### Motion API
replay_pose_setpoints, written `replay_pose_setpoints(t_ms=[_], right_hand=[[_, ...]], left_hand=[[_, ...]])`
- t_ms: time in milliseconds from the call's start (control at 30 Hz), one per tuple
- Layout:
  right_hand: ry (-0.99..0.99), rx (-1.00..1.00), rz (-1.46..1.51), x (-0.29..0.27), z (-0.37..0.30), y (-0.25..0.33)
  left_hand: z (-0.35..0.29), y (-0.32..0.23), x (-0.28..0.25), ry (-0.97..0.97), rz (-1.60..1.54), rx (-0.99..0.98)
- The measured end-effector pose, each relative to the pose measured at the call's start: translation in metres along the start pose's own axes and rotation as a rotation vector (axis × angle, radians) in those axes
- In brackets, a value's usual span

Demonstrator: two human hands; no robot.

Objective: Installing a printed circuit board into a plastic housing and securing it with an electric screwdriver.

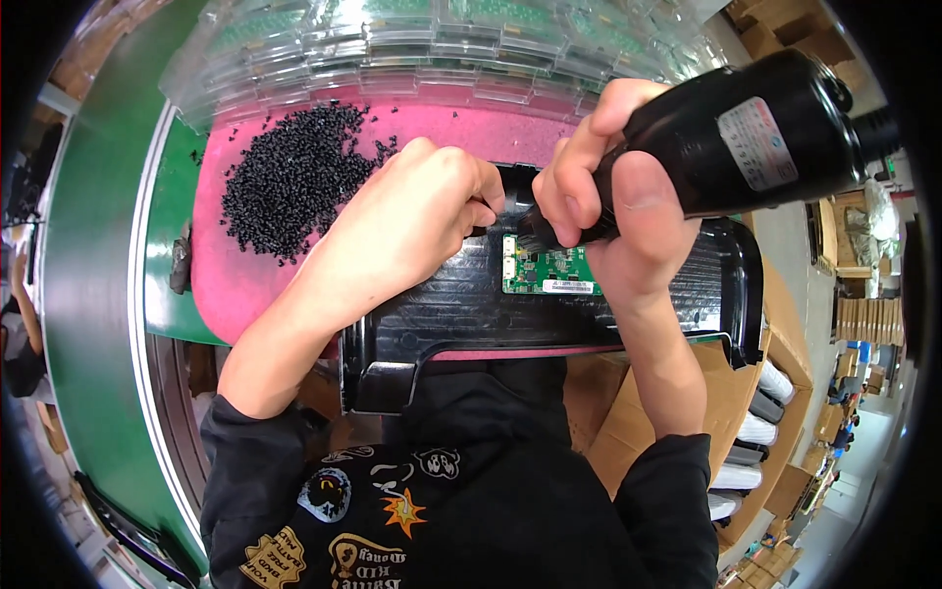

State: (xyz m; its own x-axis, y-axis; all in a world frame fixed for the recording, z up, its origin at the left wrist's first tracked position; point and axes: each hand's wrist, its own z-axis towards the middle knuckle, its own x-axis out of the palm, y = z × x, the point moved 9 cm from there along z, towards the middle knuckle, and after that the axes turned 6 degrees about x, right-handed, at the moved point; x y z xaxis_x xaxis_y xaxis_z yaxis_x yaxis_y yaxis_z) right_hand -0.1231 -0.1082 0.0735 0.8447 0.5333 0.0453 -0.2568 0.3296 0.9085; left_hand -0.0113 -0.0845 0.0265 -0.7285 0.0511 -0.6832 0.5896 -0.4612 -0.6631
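Right of centre, my right hand (633, 201) grips a black power driver (677, 133); left hand (427, 191) curls closed, can't tell on what. Green board (551, 270) sits just below right fingers, nearer that hand, long axis left-right, on black panel (456, 312).

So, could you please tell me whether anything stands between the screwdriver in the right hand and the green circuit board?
Nothing visible does: the black screwdriver reaches over the green circuit board, and the left hand sits left of both.

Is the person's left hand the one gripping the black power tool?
No, the right hand is wrapped around the black power tool.
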Motion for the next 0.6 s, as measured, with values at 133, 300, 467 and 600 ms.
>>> replay_pose_setpoints(t_ms=[133, 300, 467, 600], right_hand=[[-0.022, -0.022, -0.053, -0.002, -0.002, 0.001], [-0.065, -0.02, 0.122, -0.001, -0.017, 0.017], [0.099, -0.263, 0.288, -0.01, -0.022, 0.063], [0.052, -0.245, 0.268, -0.009, -0.026, 0.078]], left_hand=[[0.0, 0.002, 0.005, 0.075, -0.035, -0.068], [0.001, 0.006, 0.009, 0.113, -0.096, -0.119], [0.007, -0.01, 0.009, 0.091, -0.246, 0.017], [0.007, -0.011, 0.007, 0.135, -0.277, -0.076]])
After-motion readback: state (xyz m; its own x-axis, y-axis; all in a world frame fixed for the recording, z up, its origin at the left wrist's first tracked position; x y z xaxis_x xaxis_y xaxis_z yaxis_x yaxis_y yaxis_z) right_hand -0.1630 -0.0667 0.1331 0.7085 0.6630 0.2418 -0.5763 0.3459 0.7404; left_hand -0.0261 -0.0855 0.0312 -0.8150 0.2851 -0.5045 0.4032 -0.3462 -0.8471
